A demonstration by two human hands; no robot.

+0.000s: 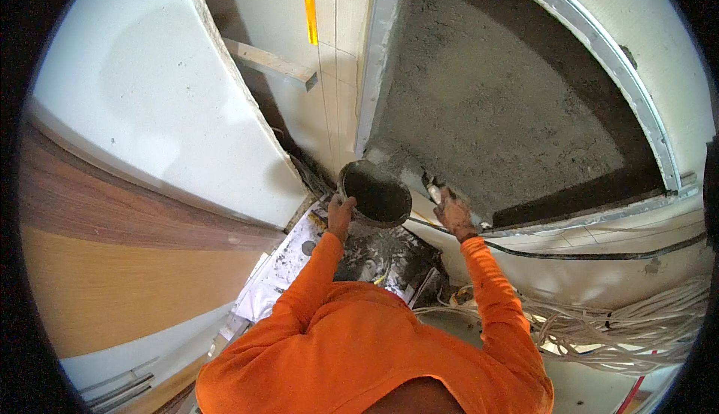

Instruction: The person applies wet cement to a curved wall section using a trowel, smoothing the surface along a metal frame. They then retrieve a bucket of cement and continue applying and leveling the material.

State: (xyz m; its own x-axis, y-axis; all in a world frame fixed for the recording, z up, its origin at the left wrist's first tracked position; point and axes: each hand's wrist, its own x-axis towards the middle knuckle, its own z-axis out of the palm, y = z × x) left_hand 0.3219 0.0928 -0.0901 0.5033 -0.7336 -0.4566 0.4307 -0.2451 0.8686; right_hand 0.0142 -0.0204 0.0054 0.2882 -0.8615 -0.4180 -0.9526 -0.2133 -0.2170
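Note:
My left hand (341,215) grips the rim of a round, dark bucket (383,198), whose mouth faces up toward me; its inside is too dark to make out any contents. My right hand (454,215) is closed around the pale handle of a trowel (434,192). The trowel's blade is mostly hard to see against the grey mortar surface (487,99), at its near lower corner. That mortar looks rough and damp, with darker bands along its right and lower edges. A pale metal frame strip (651,99) borders it.
A large white board (165,92) leans at the left above wood-toned panels (127,287). A wooden batten (266,62) juts out behind it. Coiled pale cables (614,328) and a black hose (599,254) lie at the right. Spattered white sheeting (281,272) lies below the bucket.

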